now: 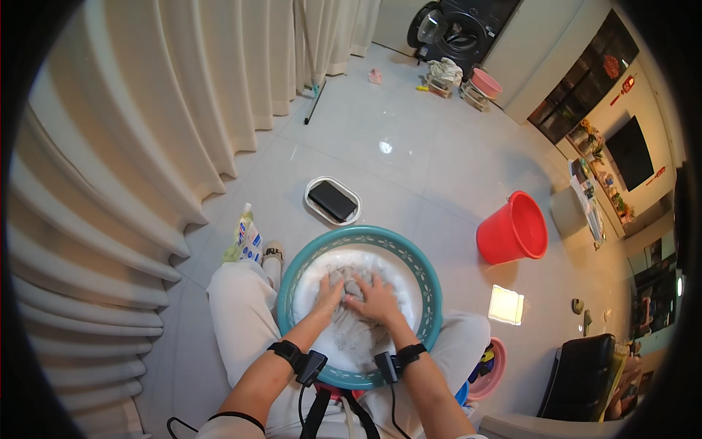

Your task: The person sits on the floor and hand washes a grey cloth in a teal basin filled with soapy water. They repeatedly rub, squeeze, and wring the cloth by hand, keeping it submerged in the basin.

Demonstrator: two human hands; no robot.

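A teal plastic basin (pixel 434 285) with a patterned rim stands between my knees, full of white suds. Grey wet cloth (pixel 351 324) lies bunched in the foam, partly sunk in it. My left hand (pixel 329 296) presses its fingers into the bunch from the left. From the right, my right hand (pixel 377 299) rests on the same cloth, fingers spread and thumb pointing inward, so folds are held between both hands. Some fingertips are hidden in cloth and foam. Each wrist wears a black strap with a small cabled box.
Beyond the basin sits a white oval tub (pixel 310 206) holding a black flat object (pixel 332 201). A detergent pouch (pixel 245 238) stands left, a red bucket (pixel 507 230) right. A pink basin (pixel 499 373) lies by my right knee. Curtains (pixel 137 137) line the left; a washing machine (pixel 466 33) stands far back.
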